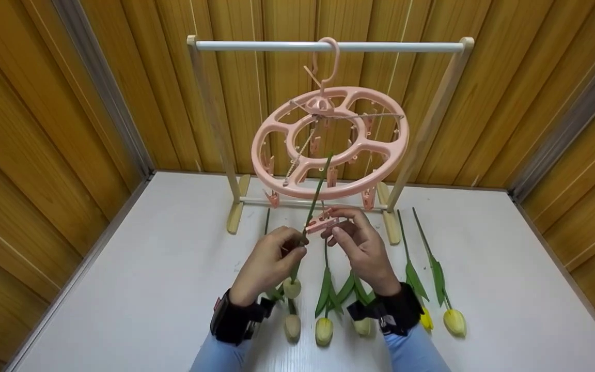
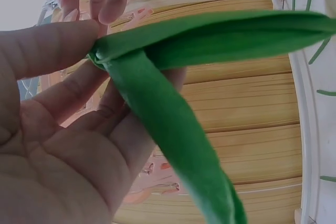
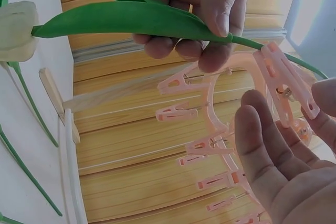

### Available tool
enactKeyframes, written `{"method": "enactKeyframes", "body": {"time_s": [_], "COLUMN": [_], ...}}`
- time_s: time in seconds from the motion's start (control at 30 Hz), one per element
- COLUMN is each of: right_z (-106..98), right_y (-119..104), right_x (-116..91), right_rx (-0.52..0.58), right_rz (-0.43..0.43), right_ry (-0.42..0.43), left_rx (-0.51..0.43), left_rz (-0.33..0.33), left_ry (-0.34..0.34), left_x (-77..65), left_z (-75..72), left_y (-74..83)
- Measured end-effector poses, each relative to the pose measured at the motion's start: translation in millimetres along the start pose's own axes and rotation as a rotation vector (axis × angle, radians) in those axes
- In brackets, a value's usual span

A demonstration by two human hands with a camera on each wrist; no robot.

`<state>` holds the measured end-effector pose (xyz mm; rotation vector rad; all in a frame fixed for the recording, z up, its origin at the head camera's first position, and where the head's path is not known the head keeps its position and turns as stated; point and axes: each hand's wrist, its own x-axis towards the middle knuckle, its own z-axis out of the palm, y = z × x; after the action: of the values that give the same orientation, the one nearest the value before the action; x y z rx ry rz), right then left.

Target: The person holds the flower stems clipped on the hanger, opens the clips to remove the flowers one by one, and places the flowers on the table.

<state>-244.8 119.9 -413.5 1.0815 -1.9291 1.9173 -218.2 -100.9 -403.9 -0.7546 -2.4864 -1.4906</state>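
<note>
My left hand (image 1: 271, 263) pinches the green stem of a cream artificial tulip (image 1: 292, 288) between thumb and fingers. The flower points down toward me and the bare stem rises past the pink ring. Two long leaves (image 2: 210, 40) spread out at the pinch in the left wrist view. With thumb and index finger, my right hand (image 1: 362, 250) holds a pink clothespin (image 3: 281, 82) by its handle end, the other fingers loosely bent. The clothespin's mouth end overlaps the stem, just above the left fingertips. It lies tilted below the ring of a round hanging dryer (image 1: 331, 192).
The dryer hangs by its hook from a white bar (image 1: 256, 46) on a wooden stand, with several other clothespins (image 1: 369, 198) dangling. Several tulips lie on the white table (image 1: 122, 289), including a yellow one (image 1: 454, 323) at right. Wood-look panels enclose the back and sides.
</note>
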Motion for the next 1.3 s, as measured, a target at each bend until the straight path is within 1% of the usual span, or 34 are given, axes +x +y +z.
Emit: {"method": "enactKeyframes", "body": {"time_s": [0.1, 0.17, 0.33, 0.53, 0.7, 0.87, 1.3], "right_z": [0.0, 0.0, 0.0, 0.1, 1.2, 2.9, 2.3], "right_y": [0.1, 1.2, 3.4, 4.1, 1.9, 0.0, -0.8], "right_x": [0.4, 0.6, 0.4, 0.8, -0.6, -1.6, -2.0], "right_rx": [-0.006, -0.021, -0.024, -0.02, -0.014, 0.016, -0.012], "right_rz": [-0.014, -0.039, -0.062, -0.078, -0.023, 0.033, 0.044], "right_ry": [0.022, 0.042, 0.099, 0.124, 0.136, 0.149, 0.152], "left_rx": [-0.021, -0.029, -0.052, -0.053, -0.046, -0.044, -0.051], "left_rz": [0.008, 0.008, -0.017, -0.019, -0.008, -0.003, 0.015], "left_ry": [0.016, 0.027, 0.042, 0.057, 0.074, 0.088, 0.107], "left_x": [0.9, 1.1, 1.1, 1.7, 1.4, 1.1, 1.5], "left_z": [0.5, 1.0, 1.3, 1.6, 0.5, 0.1, 0.1], "left_y": [0.0, 0.2, 1.0, 0.5, 1.7, 1.6, 1.7]}}
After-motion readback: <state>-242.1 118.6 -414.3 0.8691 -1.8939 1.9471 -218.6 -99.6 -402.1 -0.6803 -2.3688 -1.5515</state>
